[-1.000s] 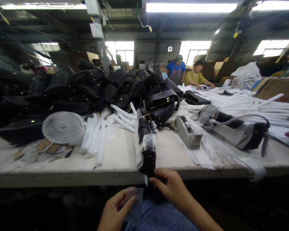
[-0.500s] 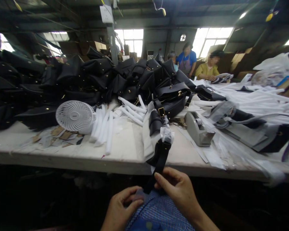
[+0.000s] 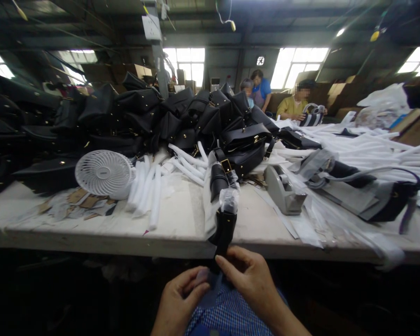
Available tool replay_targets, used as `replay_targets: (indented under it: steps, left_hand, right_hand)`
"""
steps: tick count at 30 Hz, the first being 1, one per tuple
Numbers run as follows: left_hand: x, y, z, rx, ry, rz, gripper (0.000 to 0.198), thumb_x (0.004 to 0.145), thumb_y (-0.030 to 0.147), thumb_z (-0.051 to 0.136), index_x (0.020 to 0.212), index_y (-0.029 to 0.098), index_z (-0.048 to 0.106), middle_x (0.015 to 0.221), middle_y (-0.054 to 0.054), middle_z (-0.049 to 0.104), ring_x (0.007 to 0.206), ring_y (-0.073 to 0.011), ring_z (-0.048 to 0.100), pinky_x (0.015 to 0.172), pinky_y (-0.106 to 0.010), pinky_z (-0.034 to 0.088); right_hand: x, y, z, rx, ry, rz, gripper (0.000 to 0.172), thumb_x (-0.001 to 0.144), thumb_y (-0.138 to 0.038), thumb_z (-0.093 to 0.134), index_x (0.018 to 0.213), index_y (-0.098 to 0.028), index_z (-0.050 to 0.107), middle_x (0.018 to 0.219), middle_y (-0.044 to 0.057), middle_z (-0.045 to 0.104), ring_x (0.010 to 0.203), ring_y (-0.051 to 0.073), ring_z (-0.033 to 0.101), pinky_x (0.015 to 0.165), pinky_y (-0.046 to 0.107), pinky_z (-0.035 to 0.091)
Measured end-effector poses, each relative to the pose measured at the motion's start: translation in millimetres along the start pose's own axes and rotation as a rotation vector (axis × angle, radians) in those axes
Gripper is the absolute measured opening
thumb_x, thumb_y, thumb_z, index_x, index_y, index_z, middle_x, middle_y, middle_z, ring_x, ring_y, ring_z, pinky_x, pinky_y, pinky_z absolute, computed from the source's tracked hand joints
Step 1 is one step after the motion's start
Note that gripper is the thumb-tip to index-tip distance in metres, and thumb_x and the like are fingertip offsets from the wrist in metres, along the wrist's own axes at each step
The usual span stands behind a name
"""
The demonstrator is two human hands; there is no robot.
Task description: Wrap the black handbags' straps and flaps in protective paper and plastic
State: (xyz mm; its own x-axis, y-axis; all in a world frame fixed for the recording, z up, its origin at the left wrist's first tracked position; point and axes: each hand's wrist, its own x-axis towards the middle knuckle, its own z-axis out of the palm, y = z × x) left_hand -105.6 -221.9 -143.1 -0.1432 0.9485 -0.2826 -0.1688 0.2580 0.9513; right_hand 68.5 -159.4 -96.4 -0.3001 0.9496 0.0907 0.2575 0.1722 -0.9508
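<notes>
A black bag strap (image 3: 224, 240) hangs over the front edge of the table. My right hand (image 3: 254, 275) pinches its lower part between thumb and fingers. Beside the strap end, my left hand (image 3: 184, 296) pinches a thin clear plastic piece (image 3: 210, 284). The strap runs up to a black bag (image 3: 219, 182) with a gold buckle (image 3: 226, 165), lying on the table with white wrapping along its left side. Crumpled clear plastic (image 3: 228, 198) wraps part of it.
A white fan (image 3: 103, 172) and white foam tubes (image 3: 156, 198) stand left on the table (image 3: 182, 210). A grey tape dispenser (image 3: 283, 191) sits to the right, near another wrapped bag (image 3: 388, 200). Black bags (image 3: 136, 112) are piled behind. Several people (image 3: 261, 91) are at the back.
My hands stay near the strap's lower end, and more of the clear plastic shows there. The view has shifted slightly. At the back, a co-worker's striped item now stands more upright.
</notes>
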Motion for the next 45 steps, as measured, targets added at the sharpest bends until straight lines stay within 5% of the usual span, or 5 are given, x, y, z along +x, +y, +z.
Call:
replay_targets:
  steps: [5, 11, 19, 34, 45]
  left_hand:
    - [9.0, 12.0, 19.8, -0.164, -0.027, -0.009, 0.047, 0.064, 0.046, 0.083, 0.099, 0.015, 0.076, 0.103, -0.015, 0.077, 0.101, -0.0332, 0.07, 0.091, -0.04, 0.055]
    - [18.5, 40.0, 48.2, -0.291, 0.005, 0.019, 0.046, 0.066, 0.043, 0.083, 0.102, 0.016, 0.075, 0.102, -0.012, 0.077, 0.097, -0.0297, 0.072, 0.086, -0.034, 0.057]
    - [35.5, 48.4, 70.3, -0.364, 0.046, 0.039, 0.046, 0.07, 0.04, 0.081, 0.109, 0.017, 0.072, 0.107, -0.01, 0.076, 0.103, -0.0276, 0.07, 0.096, -0.036, 0.053]
    - [46.3, 60.7, 59.5, 0.002, 0.207, 0.321, 0.034, 0.073, 0.044, 0.077, 0.096, 0.02, 0.076, 0.103, -0.005, 0.077, 0.101, -0.0232, 0.069, 0.087, -0.025, 0.054]
    - [47.1, 64.3, 56.0, -0.075, 0.279, 0.346, 0.047, 0.07, 0.045, 0.079, 0.107, 0.019, 0.067, 0.106, -0.007, 0.075, 0.095, -0.0227, 0.07, 0.075, -0.025, 0.058]
  right_hand:
    - [6.4, 2.2, -5.8, -0.095, 0.021, -0.113, 0.032, 0.086, -0.038, 0.066, 0.062, -0.018, 0.068, 0.076, 0.005, 0.066, 0.073, 0.019, 0.063, 0.068, 0.027, 0.048]
    - [1.1, 16.3, -22.3, 0.047, 0.1, -0.085, 0.031, 0.089, -0.043, 0.062, 0.112, -0.024, 0.07, 0.107, 0.008, 0.07, 0.094, 0.024, 0.066, 0.084, 0.031, 0.052]
    - [3.2, 21.4, -21.2, 0.127, 0.156, -0.019, 0.027, 0.085, -0.042, 0.068, 0.102, -0.022, 0.074, 0.099, 0.008, 0.074, 0.09, 0.025, 0.069, 0.08, 0.032, 0.055]
    - [31.4, -0.9, -10.4, 0.209, 0.23, -0.003, 0.028, 0.081, -0.045, 0.07, 0.087, -0.019, 0.077, 0.077, 0.006, 0.075, 0.07, 0.021, 0.069, 0.06, 0.025, 0.053]
    - [30.5, -21.3, -8.3, 0.062, 0.19, -0.044, 0.024, 0.084, -0.04, 0.067, 0.078, -0.019, 0.076, 0.066, 0.003, 0.072, 0.058, 0.017, 0.065, 0.049, 0.021, 0.046]
